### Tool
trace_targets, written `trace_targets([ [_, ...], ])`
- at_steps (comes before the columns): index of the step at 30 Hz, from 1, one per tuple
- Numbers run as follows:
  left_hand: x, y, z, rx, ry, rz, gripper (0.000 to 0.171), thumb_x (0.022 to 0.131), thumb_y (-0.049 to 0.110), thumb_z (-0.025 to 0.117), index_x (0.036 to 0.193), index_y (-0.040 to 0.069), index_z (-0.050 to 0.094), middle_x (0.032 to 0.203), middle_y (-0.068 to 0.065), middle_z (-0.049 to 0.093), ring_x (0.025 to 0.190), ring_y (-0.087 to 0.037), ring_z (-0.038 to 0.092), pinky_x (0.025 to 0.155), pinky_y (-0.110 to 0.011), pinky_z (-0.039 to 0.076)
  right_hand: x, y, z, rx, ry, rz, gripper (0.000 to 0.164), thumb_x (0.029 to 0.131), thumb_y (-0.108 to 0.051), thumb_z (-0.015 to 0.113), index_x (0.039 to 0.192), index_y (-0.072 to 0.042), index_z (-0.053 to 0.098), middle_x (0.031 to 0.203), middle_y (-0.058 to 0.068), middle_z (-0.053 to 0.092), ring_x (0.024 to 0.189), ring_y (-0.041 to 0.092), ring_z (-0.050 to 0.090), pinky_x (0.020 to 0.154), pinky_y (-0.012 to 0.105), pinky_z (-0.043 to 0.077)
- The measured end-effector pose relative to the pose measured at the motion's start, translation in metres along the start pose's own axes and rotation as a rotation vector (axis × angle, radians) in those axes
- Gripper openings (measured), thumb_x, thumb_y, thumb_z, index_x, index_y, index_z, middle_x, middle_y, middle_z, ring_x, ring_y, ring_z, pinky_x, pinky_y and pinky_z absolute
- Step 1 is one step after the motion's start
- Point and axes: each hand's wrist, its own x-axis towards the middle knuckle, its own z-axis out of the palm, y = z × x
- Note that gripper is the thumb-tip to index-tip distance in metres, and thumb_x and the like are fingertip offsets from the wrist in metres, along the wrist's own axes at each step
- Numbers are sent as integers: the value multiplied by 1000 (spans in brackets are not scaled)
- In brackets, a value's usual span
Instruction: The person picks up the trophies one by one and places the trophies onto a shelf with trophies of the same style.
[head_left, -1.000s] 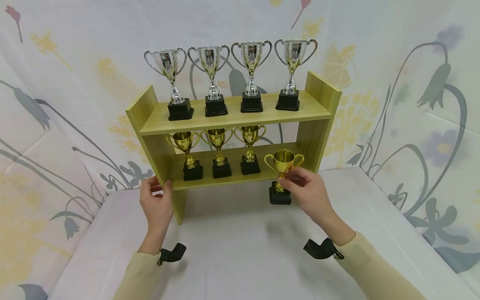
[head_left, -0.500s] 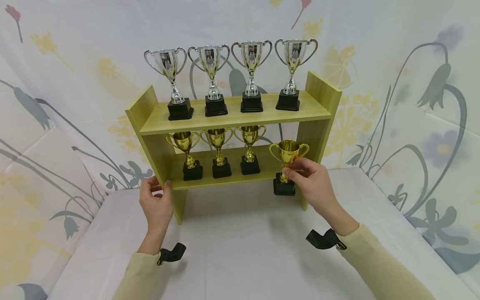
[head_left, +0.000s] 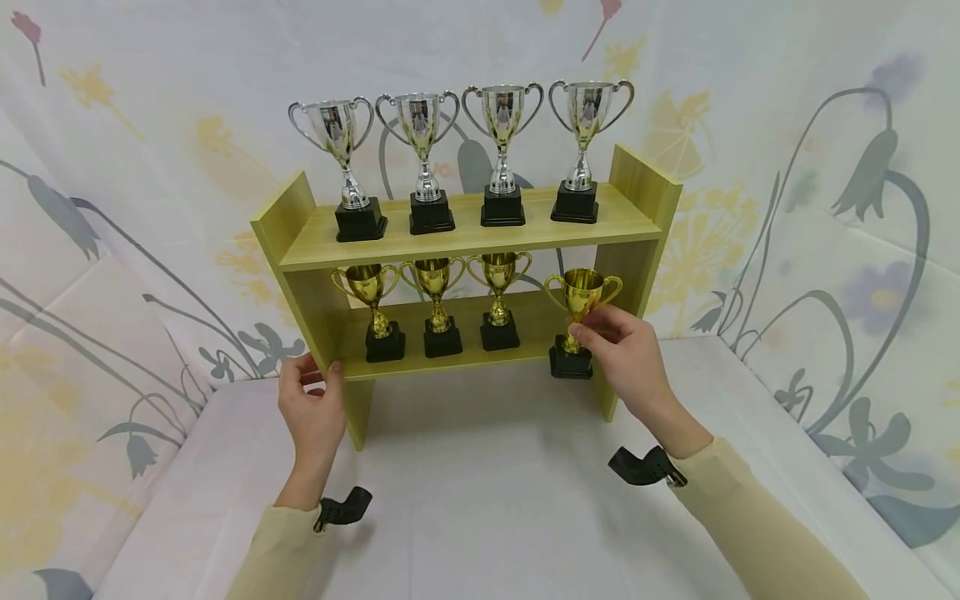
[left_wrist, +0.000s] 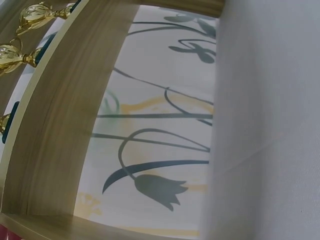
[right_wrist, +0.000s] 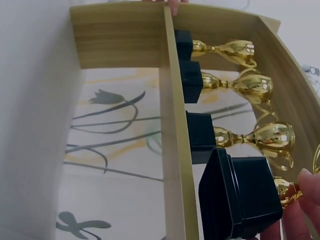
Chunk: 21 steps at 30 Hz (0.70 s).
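In the head view my right hand [head_left: 630, 358] grips a gold trophy cup [head_left: 583, 287] by its narrow stem, thumb in front. The cup is upright, its black base [right_wrist: 245, 195] by the front edge of the lower board at the right end; whether base and board touch, I cannot tell. My left hand [head_left: 313, 412] holds the left side panel of the wooden shelf [head_left: 467, 223], thumb on the front edge and fingers outside. Three more gold trophy cups [head_left: 437, 279] stand in a row on the lower board, left of the held one.
Several silver trophy cups [head_left: 504, 108] stand along the shelf's top board. White cloth [head_left: 480, 508] covers the table in front, and a flower-patterned cloth [head_left: 825, 250] hangs behind and at the sides. Each wrist carries a black camera mount [head_left: 345, 507].
My right hand has raised the gold trophy cup and moved it slightly right and towards the shelf. The left hand keeps its hold on the side panel.
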Motion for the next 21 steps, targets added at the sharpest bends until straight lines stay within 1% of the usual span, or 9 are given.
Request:
trace_targets([
  [10, 1, -1, 0, 1, 0, 8, 26, 93, 7, 65, 114, -6, 59, 102, -15, 56, 88, -7, 52, 70, -28, 44, 8, 4, 4, 18, 17, -17, 30, 96, -18, 68, 117, 4, 68, 109, 15, 70, 93, 11, 66, 79, 19, 52],
  [17, 1, -1, 0, 10, 2, 0, 25, 94, 7, 65, 114, -7, 59, 102, -17, 57, 87, -6, 52, 70, -21, 43, 14, 6, 5, 5, 51, -36, 29, 96, -19, 68, 117, 1, 66, 107, 12, 68, 96, 15, 64, 78, 20, 51],
  [21, 1, -1, 0, 12, 7, 0, 24, 94, 7, 65, 113, -7, 59, 102, -17, 57, 87, -6, 52, 70, -22, 43, 16, 6, 7, 8, 65, -43, 27, 95, -18, 69, 116, -1, 66, 107, 13, 69, 94, 14, 64, 77, 20, 52],
])
